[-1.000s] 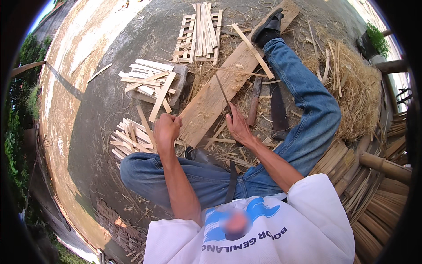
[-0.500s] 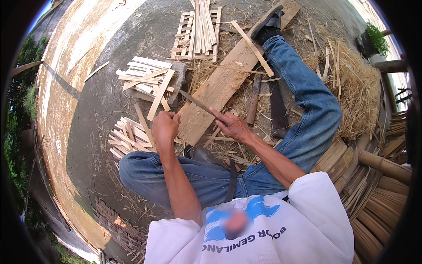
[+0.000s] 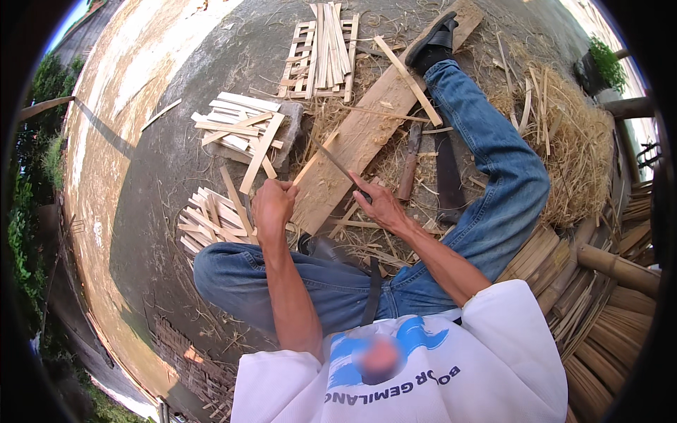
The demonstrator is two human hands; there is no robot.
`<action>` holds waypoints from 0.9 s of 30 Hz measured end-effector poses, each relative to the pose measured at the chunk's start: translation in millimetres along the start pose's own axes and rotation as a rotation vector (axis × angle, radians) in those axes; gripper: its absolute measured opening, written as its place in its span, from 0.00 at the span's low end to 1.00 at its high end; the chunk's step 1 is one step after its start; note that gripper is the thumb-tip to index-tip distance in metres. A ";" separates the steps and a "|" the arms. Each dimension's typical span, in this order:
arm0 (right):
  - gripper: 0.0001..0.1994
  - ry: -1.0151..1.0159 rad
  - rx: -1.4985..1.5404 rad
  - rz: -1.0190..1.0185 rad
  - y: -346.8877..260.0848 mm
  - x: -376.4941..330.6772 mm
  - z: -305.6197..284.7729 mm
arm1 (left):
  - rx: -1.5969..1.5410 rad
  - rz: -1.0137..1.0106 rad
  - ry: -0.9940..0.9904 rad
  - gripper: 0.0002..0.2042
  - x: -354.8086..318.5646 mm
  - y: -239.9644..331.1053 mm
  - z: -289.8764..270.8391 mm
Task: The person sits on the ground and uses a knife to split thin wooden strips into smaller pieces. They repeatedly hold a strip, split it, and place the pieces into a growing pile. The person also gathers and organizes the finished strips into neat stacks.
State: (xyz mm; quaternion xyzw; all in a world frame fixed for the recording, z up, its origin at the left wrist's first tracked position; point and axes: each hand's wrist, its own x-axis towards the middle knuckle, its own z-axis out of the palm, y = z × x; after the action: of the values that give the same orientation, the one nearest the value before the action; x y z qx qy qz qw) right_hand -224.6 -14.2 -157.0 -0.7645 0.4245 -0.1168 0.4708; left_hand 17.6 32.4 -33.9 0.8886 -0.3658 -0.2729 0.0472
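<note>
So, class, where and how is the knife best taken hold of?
The knife is probably best gripped by its dark handle end, from the person's right, where the right hand is: the long, narrow blade slants forward and left over the board.

Sitting with legs apart. Folding the left leg [image 3: 236,275] outward at the knee; holding the right leg [image 3: 490,176] forward with a bend at the knee. Pointing the left forearm [image 3: 288,299] nearly straight ahead; curling the left hand [image 3: 273,206] into a compact closed grip. Angling the right forearm [image 3: 446,262] inward; gripping with the right hand [image 3: 383,203], index finger pointing ahead. Holding both hands apart but near each other.
</note>
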 end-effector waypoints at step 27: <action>0.27 0.037 -0.142 -0.158 17.5 13.1 -31.4 | 0.004 -0.015 0.091 0.12 -5.2 18.7 0.1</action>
State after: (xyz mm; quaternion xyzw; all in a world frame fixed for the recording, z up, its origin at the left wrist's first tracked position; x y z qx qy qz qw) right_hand -244.2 -47.1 -157.6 -0.8248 0.3784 -0.1373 0.3971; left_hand 2.8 22.3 -26.4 0.9028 -0.3572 -0.2317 0.0599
